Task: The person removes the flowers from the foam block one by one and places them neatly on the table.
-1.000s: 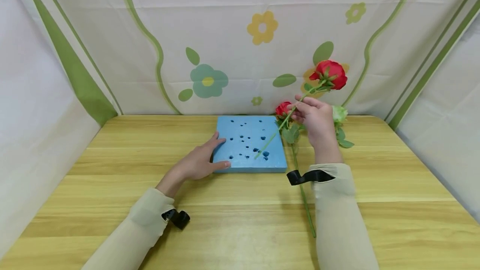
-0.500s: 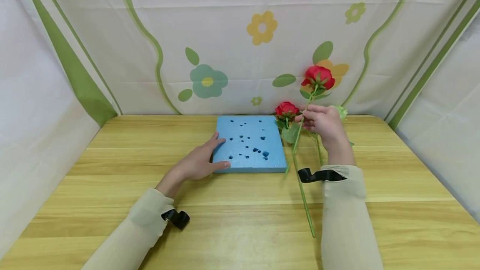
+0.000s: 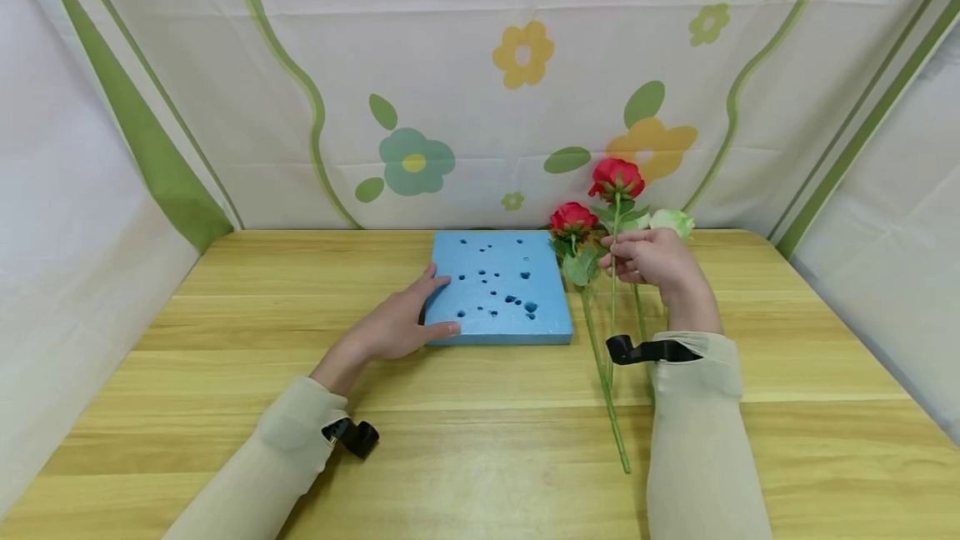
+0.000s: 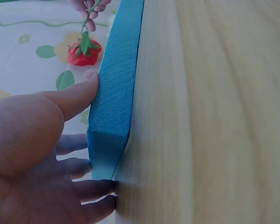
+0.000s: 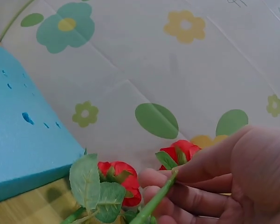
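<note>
My right hand (image 3: 662, 261) pinches the green stem of an artificial red rose (image 3: 617, 179) between thumb and fingers. The bloom points up and the stem hangs nearly upright, right of the blue foam block (image 3: 510, 283). In the right wrist view the pinched stem (image 5: 154, 201) shows close up. My left hand (image 3: 393, 325) rests against the block's left side, its fingers spread. The left wrist view shows the thumb (image 4: 79, 95) on the block's edge and straight fingers beside the corner. A second red rose (image 3: 573, 217) lies just right of the block.
A pale green flower (image 3: 672, 223) lies behind my right hand, its stem partly hidden by the arm. Several holes of differing sizes dot the block's top. The wooden table (image 3: 480, 457) ends at a white floral cloth (image 3: 465, 65).
My right hand has moved right and lower with the red rose. Its stem has swung from slanting over the block to nearly upright beside it. The left hand has stayed put.
</note>
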The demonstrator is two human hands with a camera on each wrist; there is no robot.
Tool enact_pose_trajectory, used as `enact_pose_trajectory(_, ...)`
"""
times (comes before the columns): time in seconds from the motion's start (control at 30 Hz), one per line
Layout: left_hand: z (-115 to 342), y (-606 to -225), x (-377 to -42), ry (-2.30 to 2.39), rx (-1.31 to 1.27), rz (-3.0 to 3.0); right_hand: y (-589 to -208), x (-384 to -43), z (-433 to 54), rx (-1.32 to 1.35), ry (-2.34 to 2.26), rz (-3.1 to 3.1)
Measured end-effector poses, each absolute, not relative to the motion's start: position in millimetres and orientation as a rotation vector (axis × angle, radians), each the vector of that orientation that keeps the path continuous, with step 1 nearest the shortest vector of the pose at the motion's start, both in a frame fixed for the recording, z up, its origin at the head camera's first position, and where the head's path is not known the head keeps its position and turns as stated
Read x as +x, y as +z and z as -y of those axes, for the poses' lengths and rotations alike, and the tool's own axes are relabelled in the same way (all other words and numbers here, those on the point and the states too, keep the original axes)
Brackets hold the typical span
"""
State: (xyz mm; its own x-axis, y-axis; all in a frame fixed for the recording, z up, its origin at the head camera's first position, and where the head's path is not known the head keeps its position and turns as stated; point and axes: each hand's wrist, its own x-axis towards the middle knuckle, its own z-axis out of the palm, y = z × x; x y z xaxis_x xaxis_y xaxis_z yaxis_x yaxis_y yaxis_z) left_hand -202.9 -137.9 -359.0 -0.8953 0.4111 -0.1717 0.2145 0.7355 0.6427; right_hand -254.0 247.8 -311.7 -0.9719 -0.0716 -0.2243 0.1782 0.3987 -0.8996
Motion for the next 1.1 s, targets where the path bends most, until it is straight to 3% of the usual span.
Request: enact_pose_trajectory(1.1,138.8,-360.0,-204.2,0.905,0.502,-2.643,-344.5,-262.2,-246.2,0.151,-1.453,-2.346)
